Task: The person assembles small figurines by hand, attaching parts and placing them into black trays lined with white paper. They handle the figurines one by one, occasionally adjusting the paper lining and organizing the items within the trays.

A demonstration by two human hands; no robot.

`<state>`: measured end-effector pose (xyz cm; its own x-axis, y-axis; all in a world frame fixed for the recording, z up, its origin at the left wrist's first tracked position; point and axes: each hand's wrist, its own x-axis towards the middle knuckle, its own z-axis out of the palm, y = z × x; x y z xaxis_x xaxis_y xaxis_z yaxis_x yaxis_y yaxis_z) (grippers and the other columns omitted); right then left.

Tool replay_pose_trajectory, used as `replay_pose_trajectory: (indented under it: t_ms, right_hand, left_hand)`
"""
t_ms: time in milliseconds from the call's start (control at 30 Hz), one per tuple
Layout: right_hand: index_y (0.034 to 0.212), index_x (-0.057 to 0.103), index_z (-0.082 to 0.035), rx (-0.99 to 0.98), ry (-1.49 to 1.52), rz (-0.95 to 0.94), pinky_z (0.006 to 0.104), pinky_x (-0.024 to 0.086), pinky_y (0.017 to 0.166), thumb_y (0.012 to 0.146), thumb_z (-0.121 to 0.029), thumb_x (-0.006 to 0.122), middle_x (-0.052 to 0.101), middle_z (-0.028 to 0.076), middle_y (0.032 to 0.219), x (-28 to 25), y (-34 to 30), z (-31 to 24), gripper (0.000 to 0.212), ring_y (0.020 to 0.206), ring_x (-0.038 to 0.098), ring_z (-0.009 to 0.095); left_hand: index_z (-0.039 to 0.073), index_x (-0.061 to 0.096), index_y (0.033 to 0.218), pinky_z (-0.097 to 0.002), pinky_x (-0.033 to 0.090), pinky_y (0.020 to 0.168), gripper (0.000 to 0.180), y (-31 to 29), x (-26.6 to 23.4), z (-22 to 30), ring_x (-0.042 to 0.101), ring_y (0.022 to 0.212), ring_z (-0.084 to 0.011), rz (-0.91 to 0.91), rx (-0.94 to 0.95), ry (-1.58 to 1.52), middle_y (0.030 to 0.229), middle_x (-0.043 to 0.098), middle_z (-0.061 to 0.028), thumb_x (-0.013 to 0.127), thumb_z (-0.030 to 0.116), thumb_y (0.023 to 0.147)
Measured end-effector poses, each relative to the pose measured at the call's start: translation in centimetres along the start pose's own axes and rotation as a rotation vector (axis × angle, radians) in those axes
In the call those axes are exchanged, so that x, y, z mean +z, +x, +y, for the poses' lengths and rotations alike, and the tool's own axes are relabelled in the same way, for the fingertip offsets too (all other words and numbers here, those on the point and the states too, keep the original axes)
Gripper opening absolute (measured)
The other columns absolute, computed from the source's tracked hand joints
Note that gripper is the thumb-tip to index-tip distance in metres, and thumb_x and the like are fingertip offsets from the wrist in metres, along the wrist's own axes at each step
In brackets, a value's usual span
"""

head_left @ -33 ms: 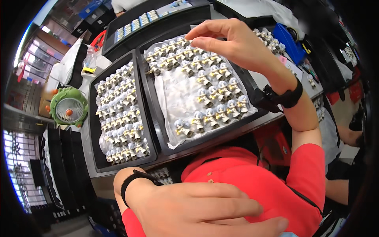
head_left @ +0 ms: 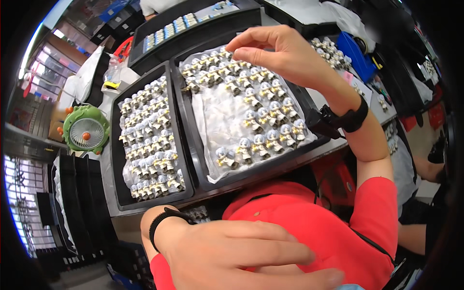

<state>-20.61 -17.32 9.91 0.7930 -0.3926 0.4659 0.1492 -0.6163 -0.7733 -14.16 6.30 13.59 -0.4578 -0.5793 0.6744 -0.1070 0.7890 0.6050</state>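
Rows of small figurines (head_left: pixel 273 140), with pale blue-grey hair, white-and-dark bodies and yellow parts, lie on a crumpled white liner (head_left: pixel 217 121) in the right-hand black tray (head_left: pixel 200 176). At this tray's far edge, my right hand (head_left: pixel 278 46) has its thumb and index finger pinched at a figurine (head_left: pixel 224 53) in the back row; the fingers partly cover it. Low in the picture and close to the camera, my left hand (head_left: pixel 237 249) is stretched out in front of my red shirt, palm hidden, with no object seen in it.
A second black tray (head_left: pixel 186 191) of similar figurines stands to the left. Behind is another dark tray (head_left: pixel 208 24) with blue-and-white pieces. A green fan (head_left: pixel 86 130) sits at the left, a blue bin (head_left: pixel 355 55) and more figurines (head_left: pixel 331 53) at the right.
The whole view has shifted very slightly. My left fingers have drawn back a little to the left; my right hand stays at the same figurine.
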Motion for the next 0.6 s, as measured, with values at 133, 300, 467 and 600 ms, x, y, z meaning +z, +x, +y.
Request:
replay_pose_trajectory:
  t_ms: [133,300,467,600]
  right_hand:
    - [0.1,0.066,-0.002,0.025,-0.062,-0.086,0.0266,0.049,0.073,0.082,-0.023,0.062,0.068,0.011,0.087,1.9,2.2,2.3,0.027,0.08,0.064,0.015]
    - [0.104,0.062,0.0,0.107,-0.211,-0.261,0.0278,0.049,0.077,0.081,-0.021,0.064,0.066,0.013,0.095,4.5,4.5,7.8,0.031,0.087,0.063,0.018]
    - [0.106,0.061,-0.001,0.116,-0.423,-0.381,0.0338,0.048,0.082,0.071,-0.019,0.069,0.064,0.017,0.098,6.6,5.1,10.8,0.041,0.093,0.062,0.027]
    - [0.106,0.06,-0.003,0.123,-0.573,-0.433,0.0392,0.045,0.085,0.063,-0.02,0.072,0.061,0.016,0.101,7.3,4.3,12.5,0.048,0.1,0.057,0.032]
  left_hand:
    - [0.0,0.057,0.098,-0.0398,0.054,0.064,0.018,-1.9,-2.0,-1.2,0.063,0.066,-0.0319,0.321,0.089,-0.18,0.087,0.061,-0.0203,0.043,0.007,0.089]
    - [-0.003,0.049,0.113,-0.0307,0.049,0.077,0.028,-3.5,-4.4,-3.9,0.061,0.084,-0.0197,0.646,-0.4,-0.027,0.091,0.062,-0.0126,0.05,-0.001,0.085]
    - [-0.001,0.052,0.112,-0.0299,0.049,0.08,0.025,-5.3,-6.4,-8.2,0.061,0.085,-0.016,0.88,-0.636,-0.308,0.093,0.062,-0.0094,0.051,0.004,0.087]
    - [0.001,0.053,0.11,-0.0283,0.049,0.078,0.024,-7.2,-6.7,-11.4,0.061,0.084,-0.0152,0.918,-0.727,-0.41,0.093,0.062,-0.0078,0.054,0.006,0.087]
